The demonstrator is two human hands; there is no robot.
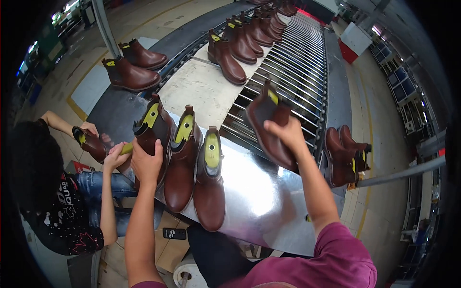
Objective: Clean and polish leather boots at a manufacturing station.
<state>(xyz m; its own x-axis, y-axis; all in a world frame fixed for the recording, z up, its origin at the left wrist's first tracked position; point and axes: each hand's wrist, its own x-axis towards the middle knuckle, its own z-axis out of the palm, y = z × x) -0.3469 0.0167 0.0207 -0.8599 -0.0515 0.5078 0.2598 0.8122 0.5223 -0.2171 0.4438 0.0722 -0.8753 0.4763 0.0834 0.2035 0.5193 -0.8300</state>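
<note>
In the head view, our left hand [146,161] grips a brown boot [153,129] at the surface's [261,201] left edge. Our right hand [285,133] holds another boot [269,127] over its far edge. Two boots [197,177] already stand between; we judge many more wait on the conveyor [300,67].

A worker's left hand [146,163] grips a brown boot [154,129] on a steel table [259,201]; the right hand [286,133] lifts another boot [269,129] beside rollers [297,72].

Pale concrete floor [72,72] with yellow lines, shiny metal table [259,201], long roller conveyor [297,67], windows [401,84] at right
</note>
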